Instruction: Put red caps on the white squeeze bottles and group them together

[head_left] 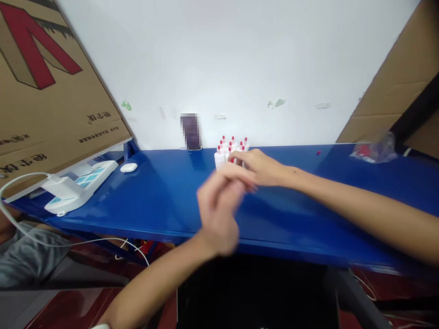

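Observation:
Several small white squeeze bottles (219, 160) with red pointed tips stand in a tight group at the back of the blue table (164, 192). My right hand (259, 165) reaches in from the right, its fingers bent around the front of the group. Its fingertips close on a white bottle with a red tip, though part of that grip is hidden by my other hand. Nearer to me, my left hand (221, 208) is raised in front of the bottles, fingers curled over and smeared by motion. Whether anything is in it does not show.
A phone (192, 132) leans on the wall. At left are a power strip (92, 183) with a plugged-in charger, a white earbud case (128, 167) and a large carton (51, 100). A clear plastic bag (373, 150) with red pieces lies right; a person's leg (30, 256) shows lower left.

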A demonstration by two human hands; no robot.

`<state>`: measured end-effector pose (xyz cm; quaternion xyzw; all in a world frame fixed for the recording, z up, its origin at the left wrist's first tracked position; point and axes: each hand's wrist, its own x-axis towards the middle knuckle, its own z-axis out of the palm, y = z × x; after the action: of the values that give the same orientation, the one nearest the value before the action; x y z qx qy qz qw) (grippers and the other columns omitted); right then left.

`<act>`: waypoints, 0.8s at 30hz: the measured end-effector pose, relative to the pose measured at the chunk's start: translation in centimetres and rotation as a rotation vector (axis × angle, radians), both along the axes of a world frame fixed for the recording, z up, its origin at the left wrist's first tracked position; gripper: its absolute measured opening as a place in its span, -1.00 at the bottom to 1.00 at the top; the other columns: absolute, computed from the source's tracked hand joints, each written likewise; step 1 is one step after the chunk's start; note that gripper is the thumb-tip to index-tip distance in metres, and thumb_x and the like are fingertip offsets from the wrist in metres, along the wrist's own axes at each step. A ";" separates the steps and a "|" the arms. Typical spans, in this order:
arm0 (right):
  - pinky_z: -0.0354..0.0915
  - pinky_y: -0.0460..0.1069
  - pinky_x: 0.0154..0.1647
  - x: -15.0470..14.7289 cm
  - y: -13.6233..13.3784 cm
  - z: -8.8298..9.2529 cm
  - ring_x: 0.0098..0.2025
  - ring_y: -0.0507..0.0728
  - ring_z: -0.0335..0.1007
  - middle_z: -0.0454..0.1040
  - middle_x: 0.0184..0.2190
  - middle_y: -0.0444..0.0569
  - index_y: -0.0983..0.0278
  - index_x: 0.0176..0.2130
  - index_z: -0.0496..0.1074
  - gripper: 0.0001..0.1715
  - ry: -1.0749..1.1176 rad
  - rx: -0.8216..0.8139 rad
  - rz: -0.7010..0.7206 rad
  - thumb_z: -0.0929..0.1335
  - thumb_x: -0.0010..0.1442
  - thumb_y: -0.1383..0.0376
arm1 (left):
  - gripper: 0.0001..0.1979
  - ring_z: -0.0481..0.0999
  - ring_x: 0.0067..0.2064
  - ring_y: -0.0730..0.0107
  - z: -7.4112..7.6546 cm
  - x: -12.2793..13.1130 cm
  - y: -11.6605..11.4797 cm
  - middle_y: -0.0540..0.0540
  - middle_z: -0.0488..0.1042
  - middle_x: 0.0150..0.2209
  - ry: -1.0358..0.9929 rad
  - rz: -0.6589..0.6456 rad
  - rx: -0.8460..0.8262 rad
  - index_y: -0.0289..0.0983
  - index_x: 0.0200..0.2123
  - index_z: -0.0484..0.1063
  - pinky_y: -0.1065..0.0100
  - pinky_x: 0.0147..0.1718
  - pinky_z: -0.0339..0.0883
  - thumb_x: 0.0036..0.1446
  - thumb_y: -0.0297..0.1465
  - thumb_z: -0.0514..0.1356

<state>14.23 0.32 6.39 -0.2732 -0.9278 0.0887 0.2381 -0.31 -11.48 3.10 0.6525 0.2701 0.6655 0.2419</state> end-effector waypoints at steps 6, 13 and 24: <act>0.12 0.00 -0.33 -0.9 0.7 0.0 -0.41 0.07 0.34 0.54 -0.38 0.01 0.35 -0.12 0.48 -0.69 -0.010 0.037 0.001 0.22 0.40 0.24 | -0.62 0.44 -0.20 0.29 0.0 -6.2 6.7 -0.11 0.43 -0.05 0.725 0.269 -0.203 -0.18 0.07 0.34 0.11 -0.10 0.33 0.17 -0.32 0.15; 0.15 0.01 -0.29 -1.8 0.6 -0.2 -0.40 0.08 0.34 0.53 -0.38 0.01 0.32 -0.22 0.49 -0.65 -0.033 0.012 0.024 0.18 0.40 0.26 | -0.55 0.49 -0.29 0.26 0.4 -8.7 8.7 -0.05 0.53 -0.24 1.101 0.329 -0.183 -0.24 0.08 0.37 0.02 0.01 0.24 0.25 -0.09 0.15; 0.16 0.03 -0.36 1.3 -0.1 -2.3 -0.47 0.11 0.36 0.50 -0.46 -0.02 0.32 -0.03 0.50 -0.64 -0.182 -0.037 -0.189 0.24 0.33 0.22 | -0.64 0.45 -0.46 0.40 -0.8 -9.3 9.2 -0.03 0.51 -0.47 1.013 0.240 -0.263 -0.31 -0.21 0.54 0.35 -0.38 0.24 0.22 -0.12 0.20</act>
<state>15.53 0.22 4.14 -0.3707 -0.9139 0.0576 0.1550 -9.56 -2.32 2.25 0.8206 0.5067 0.2510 0.0830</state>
